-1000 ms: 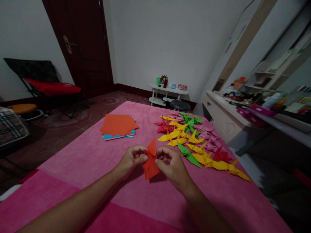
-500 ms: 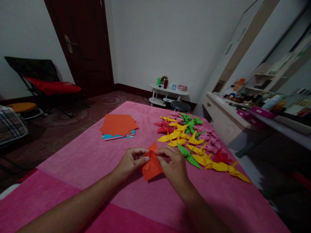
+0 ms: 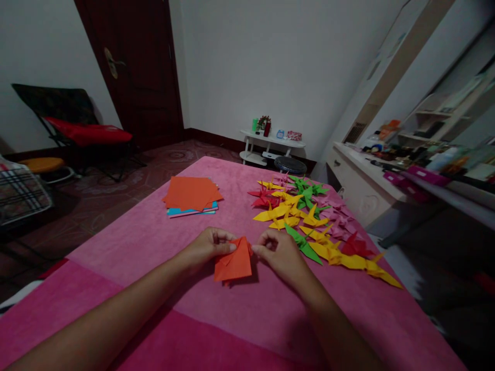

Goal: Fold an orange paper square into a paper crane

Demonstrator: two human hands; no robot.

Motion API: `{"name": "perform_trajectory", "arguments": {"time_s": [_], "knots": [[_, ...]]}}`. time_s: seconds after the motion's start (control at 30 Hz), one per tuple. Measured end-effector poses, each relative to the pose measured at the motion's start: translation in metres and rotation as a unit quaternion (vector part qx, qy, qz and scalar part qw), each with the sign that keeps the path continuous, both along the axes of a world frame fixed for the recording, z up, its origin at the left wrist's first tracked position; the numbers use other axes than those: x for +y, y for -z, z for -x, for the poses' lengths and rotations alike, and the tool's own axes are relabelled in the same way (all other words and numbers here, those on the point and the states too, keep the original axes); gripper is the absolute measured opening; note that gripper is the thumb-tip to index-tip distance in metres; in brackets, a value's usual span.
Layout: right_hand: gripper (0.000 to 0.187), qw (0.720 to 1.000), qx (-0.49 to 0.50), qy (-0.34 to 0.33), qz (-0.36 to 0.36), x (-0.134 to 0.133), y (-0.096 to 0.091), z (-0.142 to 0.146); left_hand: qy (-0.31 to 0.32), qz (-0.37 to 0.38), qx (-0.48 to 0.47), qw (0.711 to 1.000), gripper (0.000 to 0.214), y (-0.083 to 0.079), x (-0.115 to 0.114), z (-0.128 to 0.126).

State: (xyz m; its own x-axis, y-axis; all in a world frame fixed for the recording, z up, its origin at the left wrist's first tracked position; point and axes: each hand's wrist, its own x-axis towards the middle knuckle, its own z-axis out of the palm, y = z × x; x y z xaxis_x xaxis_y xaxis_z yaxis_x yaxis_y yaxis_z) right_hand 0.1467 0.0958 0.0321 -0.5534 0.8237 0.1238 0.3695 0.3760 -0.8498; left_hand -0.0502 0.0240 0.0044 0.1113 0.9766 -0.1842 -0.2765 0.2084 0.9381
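A partly folded sheet of orange origami paper (image 3: 234,266) is held just above the pink-covered table, a small flap hanging at its lower edge. My left hand (image 3: 208,248) pinches its left side, thumb on top and fingers behind. My right hand (image 3: 279,256) is closed in a pinch at the paper's right edge, where the fingertips meet a small fold. Close by on the right lie a green paper crane (image 3: 303,244) and several yellow paper cranes (image 3: 328,253).
A stack of square paper (image 3: 192,193), orange on top with blue below, lies at the table's back left. More cranes, pink (image 3: 340,219), red (image 3: 263,198) and green, crowd the right side. A cluttered white dresser (image 3: 358,175) flanks the table's right; a folding chair (image 3: 85,131) stands left.
The orange paper has turned and shifted slightly left, and the point that stood up at its top no longer shows. My right hand has moved a little away from my left.
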Motion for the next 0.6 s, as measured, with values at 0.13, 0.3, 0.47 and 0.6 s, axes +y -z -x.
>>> {"name": "perform_trajectory", "arguments": {"time_s": [0.13, 0.3, 0.47, 0.6], "knots": [[0.015, 0.989, 0.105, -0.003, 0.101, 0.002, -0.005, -0.001, 0.064, 0.068, -0.051, 0.994, 0.028, -0.015, 0.000, 0.009], [0.030, 0.975, 0.104, -0.044, 0.193, -0.002, 0.002, 0.002, 0.139, 0.085, -0.005, 0.987, 0.023, -0.028, 0.011, 0.012], [0.036, 0.969, 0.068, -0.082, 0.221, -0.007, 0.009, 0.006, 0.181, 0.021, 0.117, 0.976, 0.020, -0.037, 0.026, 0.014], [0.037, 0.974, 0.074, -0.018, 0.212, -0.003, 0.014, 0.006, 0.141, -0.035, 0.131, 0.981, 0.022, -0.034, 0.030, 0.018]]}}
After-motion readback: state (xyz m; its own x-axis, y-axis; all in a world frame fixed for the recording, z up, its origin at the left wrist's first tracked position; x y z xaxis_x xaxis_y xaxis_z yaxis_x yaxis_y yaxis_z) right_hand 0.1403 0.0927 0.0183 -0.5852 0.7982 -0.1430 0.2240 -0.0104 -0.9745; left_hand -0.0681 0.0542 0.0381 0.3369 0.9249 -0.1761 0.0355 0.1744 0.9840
